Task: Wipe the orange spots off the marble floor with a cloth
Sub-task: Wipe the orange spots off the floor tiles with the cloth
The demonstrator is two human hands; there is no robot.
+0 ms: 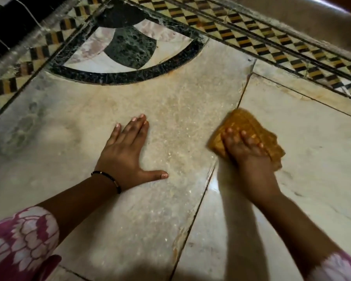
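Nearest, a pink floral sleeve (22,240), then left hand (126,151) flat on the marble floor (170,110), fingers straight and together, thumb splayed, right hand (245,153) pressing slightly spread fingers onto the orange cloth (243,122), dark arc inlay (130,76) beyond.

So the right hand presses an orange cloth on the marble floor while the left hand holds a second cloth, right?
Not quite. The head view shows the left hand holding nothing, lying flat on the marble floor; the right hand does press the orange cloth.
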